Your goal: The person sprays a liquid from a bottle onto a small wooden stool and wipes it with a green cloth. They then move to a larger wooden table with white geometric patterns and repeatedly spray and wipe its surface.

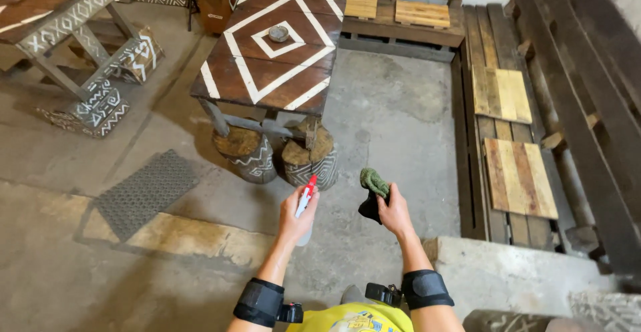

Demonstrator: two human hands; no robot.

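Two hands closed: left hand (296, 220) grips spray bottle (305, 202), right hand (395, 213) clutches green cloth (373, 184)

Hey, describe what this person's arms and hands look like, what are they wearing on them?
Both forearms are bare, with no sleeves reaching them and no gloves. The left hand and right hand are uncovered. Each forearm carries a wide black band near the elbow, with a small black device clipped to its inner side. A yellow printed shirt shows at the bottom edge.

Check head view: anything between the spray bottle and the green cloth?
Nothing. In the head view only bare concrete floor shows between the spray bottle in the left hand and the green cloth in the right hand.
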